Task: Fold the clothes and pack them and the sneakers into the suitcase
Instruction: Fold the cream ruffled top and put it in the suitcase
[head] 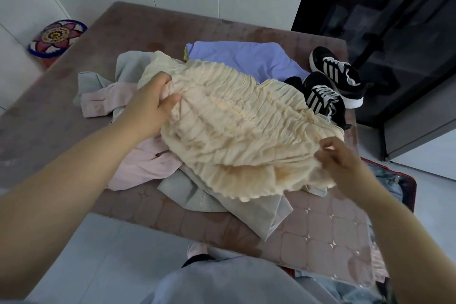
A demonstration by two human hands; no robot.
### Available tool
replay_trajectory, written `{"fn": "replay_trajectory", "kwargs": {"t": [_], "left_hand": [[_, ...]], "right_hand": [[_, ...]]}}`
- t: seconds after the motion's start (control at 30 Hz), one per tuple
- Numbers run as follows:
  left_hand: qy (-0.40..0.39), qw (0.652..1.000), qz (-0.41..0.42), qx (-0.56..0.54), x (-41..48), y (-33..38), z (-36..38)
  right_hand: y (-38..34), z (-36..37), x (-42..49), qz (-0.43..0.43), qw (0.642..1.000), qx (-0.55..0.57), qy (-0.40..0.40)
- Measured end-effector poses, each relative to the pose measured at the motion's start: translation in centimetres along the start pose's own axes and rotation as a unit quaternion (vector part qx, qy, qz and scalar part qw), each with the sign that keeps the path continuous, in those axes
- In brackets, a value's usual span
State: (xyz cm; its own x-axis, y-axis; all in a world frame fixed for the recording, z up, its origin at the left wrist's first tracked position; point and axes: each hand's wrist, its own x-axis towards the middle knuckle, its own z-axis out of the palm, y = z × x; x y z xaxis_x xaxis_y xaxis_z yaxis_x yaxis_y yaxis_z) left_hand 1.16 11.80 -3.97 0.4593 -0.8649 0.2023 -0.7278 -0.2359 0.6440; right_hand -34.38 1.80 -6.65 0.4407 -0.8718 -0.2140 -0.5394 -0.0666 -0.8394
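A cream ruffled garment [237, 126] is spread over a pile of clothes on the mattress [328, 232]. My left hand [153, 103] grips its left edge and my right hand [343, 165] pinches its right hem. Under it lie a pink shirt [138, 168], a grey-green garment [214, 202] and a lavender garment [251, 57]. Two black sneakers with white stripes [333, 84] sit at the mattress's right edge. A red-rimmed suitcase [404, 185] with denim inside shows on the floor at the right, mostly hidden by my right arm.
The mattress's near edge runs across the lower middle, with pale floor [98, 254] below it. A round flowered mat [56, 37] leans at the far left. A dark glass cabinet [385, 20] stands at the right behind the sneakers.
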Motion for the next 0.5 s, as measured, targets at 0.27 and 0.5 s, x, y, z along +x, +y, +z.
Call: {"fn": "replay_trajectory", "kwargs": {"t": [0.27, 0.5], "left_hand": [[0.034, 0.965, -0.246, -0.081, -0.6, -3.2, 1.7], [-0.106, 0.924, 0.297, 0.214, -8.9, -2.9, 6.3]], "right_hand": [[2.8, 0.4, 1.5, 0.019, 0.963, -0.259, 0.072], [6.5, 6.4, -2.7, -0.064, 0.911, -0.368, 0.176]]}}
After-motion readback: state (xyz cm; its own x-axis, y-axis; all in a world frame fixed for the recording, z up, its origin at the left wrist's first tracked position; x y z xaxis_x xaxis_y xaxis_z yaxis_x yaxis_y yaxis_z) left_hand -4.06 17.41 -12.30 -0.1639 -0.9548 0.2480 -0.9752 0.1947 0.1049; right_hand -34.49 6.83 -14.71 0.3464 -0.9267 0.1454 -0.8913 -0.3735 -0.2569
